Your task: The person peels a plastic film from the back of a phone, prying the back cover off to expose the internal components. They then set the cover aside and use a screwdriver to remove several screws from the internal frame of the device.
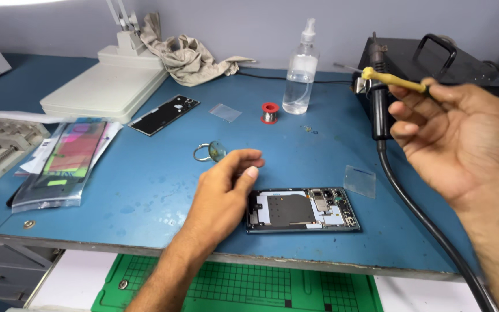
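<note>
An opened phone [302, 210] lies face down on the blue table [145, 185], its back off and its inner parts showing. My left hand [226, 185] rests on the table just left of the phone, fingers loosely curled, holding nothing that I can see. Raised at the right, my right hand [463, 136] grips a thin tool with a yellow handle [393, 81], its tip pointing left.
A black hot-air station [434, 63] with a thick black hose [428, 225] stands at back right. Spray bottle [301, 66], red solder spool [269, 112], phone back cover [164, 114], metal ring [209, 152], small plastic bags [359, 181], beige cloth [189, 55], white machine [108, 84], green mat [244, 286].
</note>
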